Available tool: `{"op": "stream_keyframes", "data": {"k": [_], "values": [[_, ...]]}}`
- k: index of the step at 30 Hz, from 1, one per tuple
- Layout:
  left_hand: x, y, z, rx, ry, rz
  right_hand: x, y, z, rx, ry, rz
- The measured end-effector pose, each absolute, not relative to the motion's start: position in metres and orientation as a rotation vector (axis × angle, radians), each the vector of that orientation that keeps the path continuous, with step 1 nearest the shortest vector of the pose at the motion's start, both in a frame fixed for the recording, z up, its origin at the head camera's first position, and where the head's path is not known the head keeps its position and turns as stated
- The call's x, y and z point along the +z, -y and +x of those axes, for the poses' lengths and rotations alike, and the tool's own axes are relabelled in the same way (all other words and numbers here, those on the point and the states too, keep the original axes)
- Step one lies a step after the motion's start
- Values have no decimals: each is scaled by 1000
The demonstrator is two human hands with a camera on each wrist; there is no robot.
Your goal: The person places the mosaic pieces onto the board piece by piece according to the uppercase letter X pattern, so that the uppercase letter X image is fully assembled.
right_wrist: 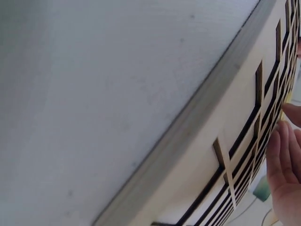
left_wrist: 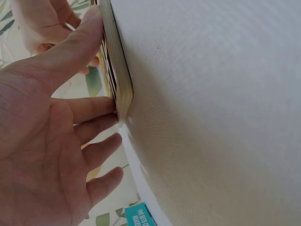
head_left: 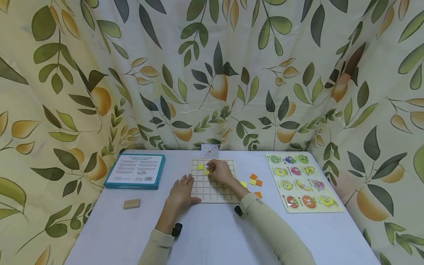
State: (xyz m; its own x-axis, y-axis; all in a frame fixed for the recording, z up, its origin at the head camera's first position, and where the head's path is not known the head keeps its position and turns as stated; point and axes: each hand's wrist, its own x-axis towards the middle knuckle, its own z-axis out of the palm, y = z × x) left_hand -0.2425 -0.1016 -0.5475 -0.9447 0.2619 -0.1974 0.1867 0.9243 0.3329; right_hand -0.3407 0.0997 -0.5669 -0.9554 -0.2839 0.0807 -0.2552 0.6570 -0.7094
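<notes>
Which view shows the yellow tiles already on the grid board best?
The head view: two yellow tiles sit in the grid board by the right hand. The left wrist view shows only the board's edge; the right wrist view, only empty cells.

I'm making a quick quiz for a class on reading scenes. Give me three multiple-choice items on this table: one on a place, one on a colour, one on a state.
1. Where does the teal box lie relative to the grid board?
A. left of it
B. right of it
C. on it

2. What colour are the tiles already on the board?
A. blue
B. yellow
C. red

3. How does the left hand lie?
A. clenched in the air
B. flat against the board's edge
C. holding the wooden block

Answers: 1 A, the box sits at the table's left side; 2 B, both tiles are yellow; 3 B, straight fingers touch the board's rim.
</notes>
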Motion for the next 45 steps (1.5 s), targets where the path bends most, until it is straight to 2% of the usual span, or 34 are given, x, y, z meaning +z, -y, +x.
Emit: {"op": "stream_keyframes", "data": {"k": [19, 31, 45], "values": [[-549, 101, -242, 464, -2849, 350, -537, -129, -310, -1183, -2894, -554], [-551, 102, -243, 471, -2846, 359, -523, -171, -292, -1214, -2953, -560], [-548, 100, -242, 470, -2838, 345, -529, -212, -273, -989, -3029, -333]]}}
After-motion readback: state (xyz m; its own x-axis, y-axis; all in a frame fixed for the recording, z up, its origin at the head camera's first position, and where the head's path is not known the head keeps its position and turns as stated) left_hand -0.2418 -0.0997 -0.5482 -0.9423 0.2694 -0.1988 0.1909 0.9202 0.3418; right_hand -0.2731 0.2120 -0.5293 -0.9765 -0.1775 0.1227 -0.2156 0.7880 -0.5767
